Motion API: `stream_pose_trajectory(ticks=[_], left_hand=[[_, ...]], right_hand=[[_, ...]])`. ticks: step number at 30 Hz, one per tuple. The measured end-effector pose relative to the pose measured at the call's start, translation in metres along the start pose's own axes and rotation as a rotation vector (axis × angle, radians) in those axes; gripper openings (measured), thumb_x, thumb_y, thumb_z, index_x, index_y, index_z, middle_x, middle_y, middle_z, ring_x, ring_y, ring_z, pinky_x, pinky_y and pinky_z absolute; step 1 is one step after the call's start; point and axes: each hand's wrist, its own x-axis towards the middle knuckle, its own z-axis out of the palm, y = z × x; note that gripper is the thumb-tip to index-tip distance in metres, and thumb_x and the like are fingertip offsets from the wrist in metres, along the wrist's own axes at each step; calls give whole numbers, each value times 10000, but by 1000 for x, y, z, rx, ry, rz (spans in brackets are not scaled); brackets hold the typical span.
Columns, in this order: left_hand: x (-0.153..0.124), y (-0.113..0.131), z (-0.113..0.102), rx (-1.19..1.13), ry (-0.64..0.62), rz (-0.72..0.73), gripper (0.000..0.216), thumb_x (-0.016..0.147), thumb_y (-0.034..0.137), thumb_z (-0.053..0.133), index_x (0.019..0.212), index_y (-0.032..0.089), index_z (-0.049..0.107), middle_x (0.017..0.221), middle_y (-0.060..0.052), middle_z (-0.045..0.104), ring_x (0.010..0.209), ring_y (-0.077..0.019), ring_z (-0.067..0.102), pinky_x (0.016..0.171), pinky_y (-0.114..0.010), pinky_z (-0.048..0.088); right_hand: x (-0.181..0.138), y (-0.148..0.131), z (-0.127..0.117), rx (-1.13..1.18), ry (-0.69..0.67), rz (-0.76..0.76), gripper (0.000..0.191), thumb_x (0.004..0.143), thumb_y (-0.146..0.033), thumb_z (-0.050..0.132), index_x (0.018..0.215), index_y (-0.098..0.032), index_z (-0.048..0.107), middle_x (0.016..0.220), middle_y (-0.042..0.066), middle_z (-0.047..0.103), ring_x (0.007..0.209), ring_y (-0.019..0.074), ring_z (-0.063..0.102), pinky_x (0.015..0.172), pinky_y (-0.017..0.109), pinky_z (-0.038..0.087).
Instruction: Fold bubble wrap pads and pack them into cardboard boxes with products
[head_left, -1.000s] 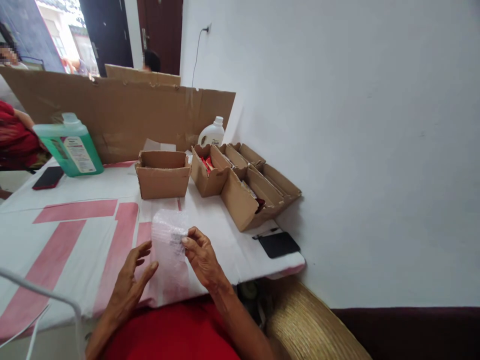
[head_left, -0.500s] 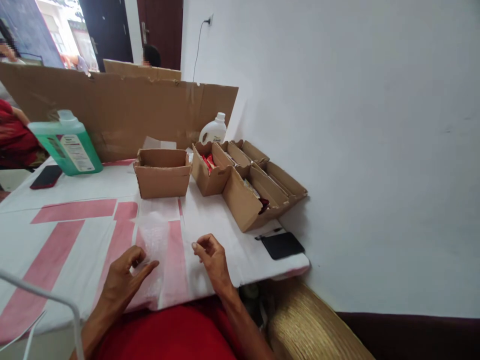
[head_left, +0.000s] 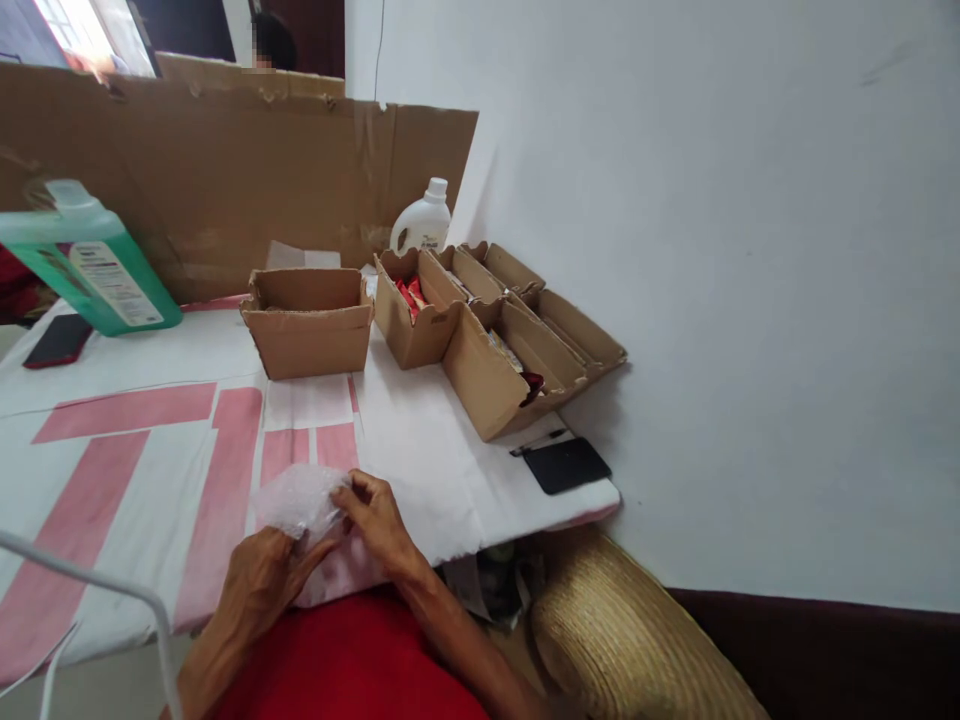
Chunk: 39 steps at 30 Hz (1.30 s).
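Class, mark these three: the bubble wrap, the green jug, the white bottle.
bubble wrap [head_left: 296, 498]: head view, crumpled middle.
green jug [head_left: 94, 268]: head view, front label.
white bottle [head_left: 422, 226]: head view, body below cap.

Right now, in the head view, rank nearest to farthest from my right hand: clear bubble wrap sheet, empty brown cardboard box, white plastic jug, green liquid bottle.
From the right hand:
1. clear bubble wrap sheet: pinched in its fingers.
2. empty brown cardboard box: ahead, slightly left.
3. white plastic jug: farther back, roughly straight ahead.
4. green liquid bottle: far back left.
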Motion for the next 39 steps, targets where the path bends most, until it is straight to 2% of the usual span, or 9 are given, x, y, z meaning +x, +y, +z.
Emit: stream_pose_trajectory(ticks=[6, 9, 14, 17, 21, 25, 29, 35, 39], left_hand=[[8, 4, -15, -5, 173, 182, 152, 963, 311, 502, 862, 247, 595, 787, -1, 646, 697, -168, 622, 654, -274, 468], [15, 3, -25, -26, 230, 233, 86, 957, 274, 542, 929, 246, 619, 864, -4, 681, 782, -167, 637, 730, -285, 474], [21, 0, -29, -182, 166, 218, 114, 955, 304, 575, 967, 261, 679, 872, 1, 701, 813, -149, 657, 759, -272, 489], [23, 3, -31, -289, 128, 146, 176, 928, 380, 612, 832, 249, 681, 770, -1, 663, 735, -150, 637, 721, -276, 494], [27, 13, -39, -435, 96, -1, 325, 816, 481, 714, 674, 227, 570, 640, 28, 549, 593, -130, 534, 586, -253, 442], [26, 19, -47, -611, -54, -188, 460, 744, 560, 729, 586, 220, 463, 576, 51, 433, 541, -114, 428, 516, -237, 374], [23, 16, -48, -808, -114, -414, 508, 815, 623, 615, 592, 210, 422, 586, 50, 372, 539, -103, 355, 487, -223, 321], [28, -7, -49, -989, -169, -614, 433, 781, 607, 680, 737, 208, 521, 630, 58, 461, 559, -102, 416, 507, -204, 346], [48, -22, -54, -932, -110, -602, 428, 769, 604, 694, 742, 203, 550, 625, 59, 473, 554, -102, 420, 510, -207, 352]], right_hand=[[-1, 1, -18, 245, 295, 18, 211, 730, -380, 691, 741, -200, 583, 640, -68, 504, 554, 86, 420, 503, 198, 344], [-6, 1, -31, 252, 333, -20, 197, 722, -365, 701, 770, -198, 608, 612, -73, 506, 521, 81, 401, 479, 204, 311], [-18, 3, -44, 225, 345, 38, 272, 734, -432, 721, 741, -195, 588, 573, -59, 521, 489, 83, 437, 441, 201, 287], [-22, 3, -44, 226, 366, 63, 380, 733, -509, 746, 683, -201, 530, 539, -76, 473, 451, 65, 394, 436, 201, 265], [-24, 2, -41, 211, 350, 39, 482, 742, -576, 761, 628, -200, 482, 504, -87, 410, 441, 52, 331, 441, 207, 240], [-26, 0, -40, 211, 308, 42, 518, 734, -620, 764, 617, -192, 496, 512, -87, 376, 452, 49, 283, 431, 215, 203], [-27, -4, -44, 192, 260, 105, 512, 682, -619, 806, 639, -183, 540, 493, -94, 374, 428, 46, 275, 409, 215, 181], [-34, -6, -58, 97, 111, 200, 490, 676, -559, 846, 625, -183, 537, 470, -88, 421, 395, 45, 340, 382, 195, 214], [-44, -3, -66, 47, 138, 209, 534, 715, -648, 784, 616, -176, 557, 463, -57, 498, 379, 62, 418, 378, 188, 296]])
